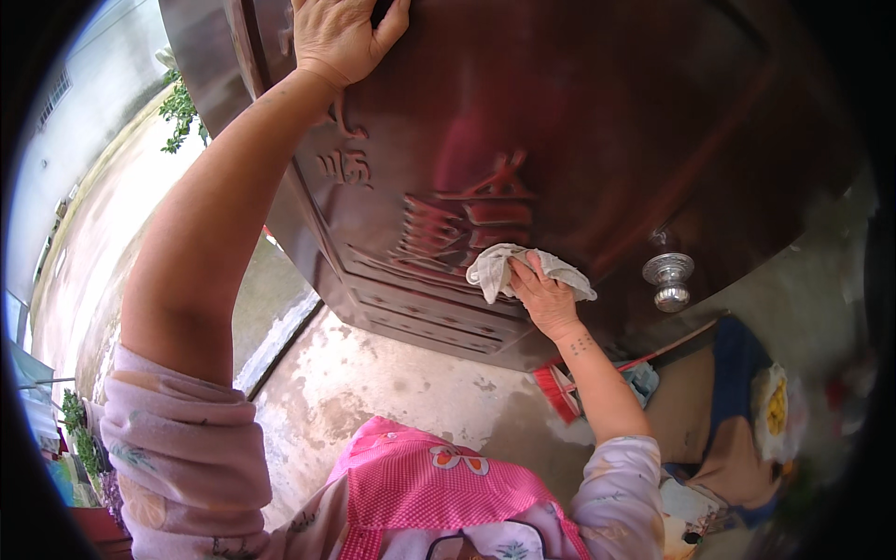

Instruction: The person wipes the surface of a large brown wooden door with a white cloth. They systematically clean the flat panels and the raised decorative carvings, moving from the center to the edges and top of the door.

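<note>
In front of me stands a dark reddish-brown, glossy door (595,126) with raised characters (462,217) and a panel of relief mouldings low down. My right hand (546,297) presses a crumpled whitish cloth (497,269) against the door, just below the large raised characters. High on the door's left part, my left hand (339,38) leans on the surface with its thumb spread; its fingertips are cut off by the picture's top edge. To the right of the cloth a shiny metal doorknob (670,280) sticks out, apart from both hands.
A red-bristled broom (556,392) lies by the door's foot at right, beside a bluish object (642,383). Further right, a bag with yellow contents (775,413) sits near brown and blue material (735,448). The concrete floor (336,392) is stained. Leafy plants (180,112) show outside at left.
</note>
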Motion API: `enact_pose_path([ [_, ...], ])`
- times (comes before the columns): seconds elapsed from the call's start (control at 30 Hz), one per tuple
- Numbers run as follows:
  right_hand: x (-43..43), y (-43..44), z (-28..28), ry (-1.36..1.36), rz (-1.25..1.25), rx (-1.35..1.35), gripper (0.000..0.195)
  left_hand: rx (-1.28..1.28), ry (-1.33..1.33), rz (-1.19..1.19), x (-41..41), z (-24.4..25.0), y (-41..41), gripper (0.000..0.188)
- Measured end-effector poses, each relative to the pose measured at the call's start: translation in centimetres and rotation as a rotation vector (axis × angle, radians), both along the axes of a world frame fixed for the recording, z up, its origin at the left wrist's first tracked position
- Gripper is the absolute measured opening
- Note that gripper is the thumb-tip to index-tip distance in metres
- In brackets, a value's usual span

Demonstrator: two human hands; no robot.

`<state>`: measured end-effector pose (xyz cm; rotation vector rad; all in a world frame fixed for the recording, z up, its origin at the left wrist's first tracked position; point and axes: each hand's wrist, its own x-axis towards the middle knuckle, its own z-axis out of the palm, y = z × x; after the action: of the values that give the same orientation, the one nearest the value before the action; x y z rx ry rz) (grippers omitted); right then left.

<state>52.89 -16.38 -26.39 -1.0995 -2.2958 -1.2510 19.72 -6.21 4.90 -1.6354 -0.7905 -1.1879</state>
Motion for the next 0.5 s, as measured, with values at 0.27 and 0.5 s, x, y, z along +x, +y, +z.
enact_pose_path([
  [0.27,-11.3,3.0,-1.7,-0.476,-0.161,0.087,0.057,-0.015,-0.008,0.009,-0.5,-0.2,0.1,0.062],
  [0.5,-8.1,2.4,0.5,-0.114,0.020,-0.168,0.045,-0.028,-0.011,0.015,-0.5,0.1,0.2,0.063],
])
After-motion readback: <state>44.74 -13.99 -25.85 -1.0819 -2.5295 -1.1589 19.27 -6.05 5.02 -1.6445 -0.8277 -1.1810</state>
